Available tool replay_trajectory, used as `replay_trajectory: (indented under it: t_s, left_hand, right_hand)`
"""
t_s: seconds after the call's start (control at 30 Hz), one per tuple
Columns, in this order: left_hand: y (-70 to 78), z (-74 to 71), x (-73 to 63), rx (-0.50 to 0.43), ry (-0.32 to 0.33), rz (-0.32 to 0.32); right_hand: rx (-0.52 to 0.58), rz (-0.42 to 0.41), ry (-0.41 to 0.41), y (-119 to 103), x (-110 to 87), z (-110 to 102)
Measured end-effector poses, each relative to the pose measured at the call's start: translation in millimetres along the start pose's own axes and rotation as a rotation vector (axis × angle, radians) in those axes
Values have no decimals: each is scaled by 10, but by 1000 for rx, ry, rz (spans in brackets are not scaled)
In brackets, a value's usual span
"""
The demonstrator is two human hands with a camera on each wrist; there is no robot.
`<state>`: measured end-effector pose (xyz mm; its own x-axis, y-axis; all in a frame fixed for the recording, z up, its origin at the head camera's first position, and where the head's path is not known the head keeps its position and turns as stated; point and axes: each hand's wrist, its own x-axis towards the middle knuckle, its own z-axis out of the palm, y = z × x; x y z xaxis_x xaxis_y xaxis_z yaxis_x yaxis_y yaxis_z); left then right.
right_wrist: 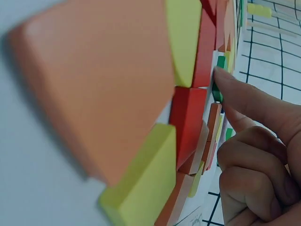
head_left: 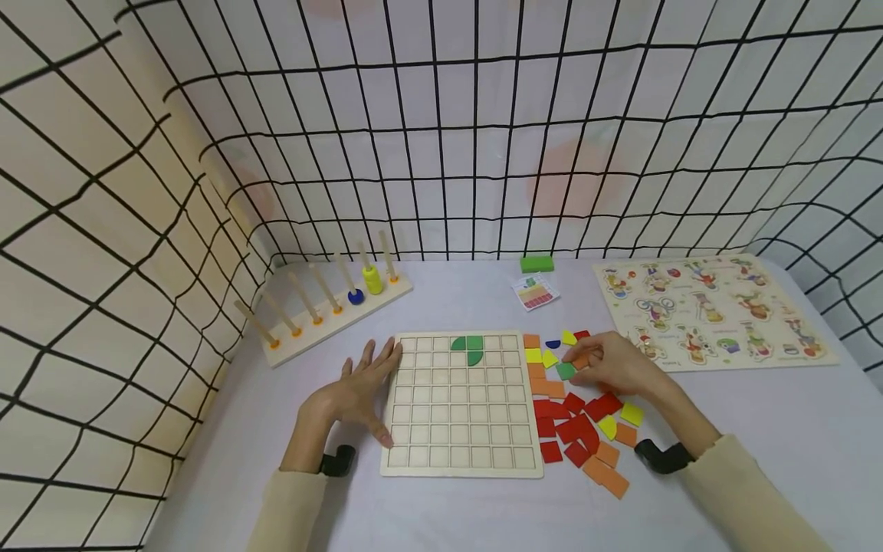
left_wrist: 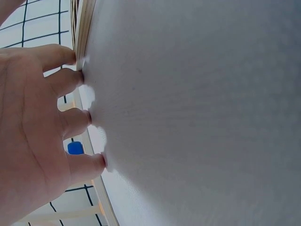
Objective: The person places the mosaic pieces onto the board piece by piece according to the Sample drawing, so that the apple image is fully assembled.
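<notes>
A pale square board (head_left: 455,429) with a grooved grid lies on the white cloth. Two green quarter-round pieces (head_left: 474,358) and a green square (head_left: 474,343) sit near its far edge. My left hand (head_left: 359,387) spreads its fingers along the board's left edge, thumb at the near corner; the left wrist view shows its fingertips down on the cloth. To the right of the board, my right hand (head_left: 610,364) pinches a small green block (head_left: 566,371) between thumb and index finger. The right wrist view shows the other fingers curled in, with the thumb tip against the green block (right_wrist: 217,84).
Red blocks (head_left: 552,452), orange and yellow ones lie scattered right of the board. A peg stand (head_left: 338,318) with a few beads is at back left. A picture puzzle board (head_left: 717,307), a small card (head_left: 536,292) and a green box (head_left: 536,264) lie farther back.
</notes>
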<state>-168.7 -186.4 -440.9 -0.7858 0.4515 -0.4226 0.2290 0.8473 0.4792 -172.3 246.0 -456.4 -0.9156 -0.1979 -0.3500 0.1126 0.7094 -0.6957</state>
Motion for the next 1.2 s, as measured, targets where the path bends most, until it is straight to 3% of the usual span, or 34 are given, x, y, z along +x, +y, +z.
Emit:
replay_trajectory:
  t_s: [0.17,0.33,0.7,0.9,1.2]
  left_hand:
    - [7,1,-10,-4,1,2]
    - [-2,1,-26,-12,0,4]
    - [-24,2,-10,4,-3,24]
    - [-1,7,-1,19,-16,10]
    - [-8,3,-6,22,-17,3]
  right_hand:
    - [-10,8,15,-1,-18,-6]
    - [4,-46,58,-119,25,47]
    - [60,-190,36,-898,317,582]
    - [32,-141,63,-1112,431,816]
    - [22,-110,71,-1155,520,855]
